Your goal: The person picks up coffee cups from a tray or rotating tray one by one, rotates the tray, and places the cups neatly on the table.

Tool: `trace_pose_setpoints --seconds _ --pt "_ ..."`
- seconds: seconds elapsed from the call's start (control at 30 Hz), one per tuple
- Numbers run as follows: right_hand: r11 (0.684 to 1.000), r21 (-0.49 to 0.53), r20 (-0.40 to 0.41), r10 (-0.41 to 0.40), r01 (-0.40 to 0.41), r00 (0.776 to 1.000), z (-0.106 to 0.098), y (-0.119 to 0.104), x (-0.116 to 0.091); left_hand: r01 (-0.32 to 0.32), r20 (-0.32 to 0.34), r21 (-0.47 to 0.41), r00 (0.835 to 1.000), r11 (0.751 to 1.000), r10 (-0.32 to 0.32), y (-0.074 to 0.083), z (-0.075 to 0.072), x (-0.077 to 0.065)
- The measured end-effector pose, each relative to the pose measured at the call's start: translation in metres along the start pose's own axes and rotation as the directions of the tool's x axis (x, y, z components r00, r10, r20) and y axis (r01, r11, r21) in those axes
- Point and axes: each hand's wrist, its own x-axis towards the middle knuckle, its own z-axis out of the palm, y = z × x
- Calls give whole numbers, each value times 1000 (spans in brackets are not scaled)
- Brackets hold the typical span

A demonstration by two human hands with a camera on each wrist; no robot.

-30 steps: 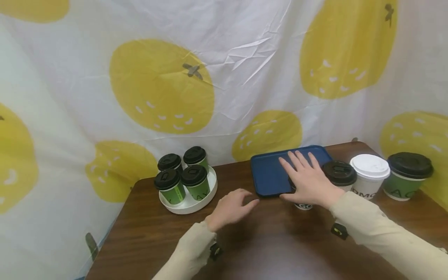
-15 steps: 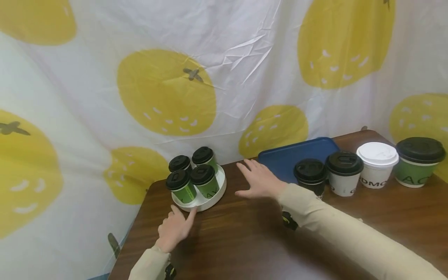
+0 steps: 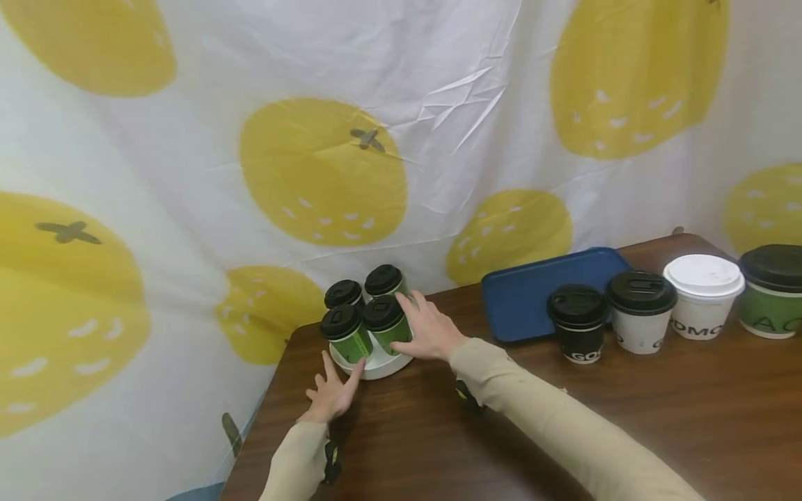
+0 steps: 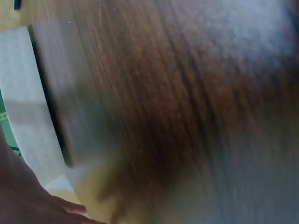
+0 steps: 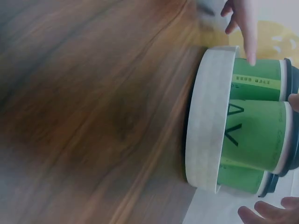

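A round white tray (image 3: 383, 370) at the left of the table carries several green paper cups with black lids. My left hand (image 3: 332, 398) is spread at the tray's front left, by the front left cup (image 3: 352, 345). In the right wrist view, an extended finger (image 5: 251, 44) of it overlaps that cup just above the tray rim. My right hand (image 3: 434, 331) is at the right of the front right cup (image 3: 391, 338), its thumb and fingers spread apart. The right wrist view shows right fingertips (image 5: 266, 214) beyond the cups.
A blue rectangular tray (image 3: 526, 296) lies at the back of the wooden table. Before it and to its right stand a black cup (image 3: 579, 337), a white cup with black lid (image 3: 639, 327), a white-lidded cup (image 3: 702, 309) and a larger green cup (image 3: 773, 306). A fruit-print curtain (image 3: 438, 160) hangs behind.
Both hands have moved left to the white tray, the right one coming from beside the black cup. The view has turned left. The cups stay in their places.
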Motion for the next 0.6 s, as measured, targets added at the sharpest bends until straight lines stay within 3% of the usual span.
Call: trace_pose_setpoints --seconds 0.3,0.47,0.6 --pt "998 6 -16 55 -55 998 13 -9 21 73 50 19 996 997 -74 1 8 -2" --pt "996 18 -38 90 -89 995 24 -10 27 70 43 2 997 998 -70 -1 8 -1" --pt "996 47 -78 73 -70 994 31 -11 32 69 35 -2 997 998 -69 -4 5 -1"
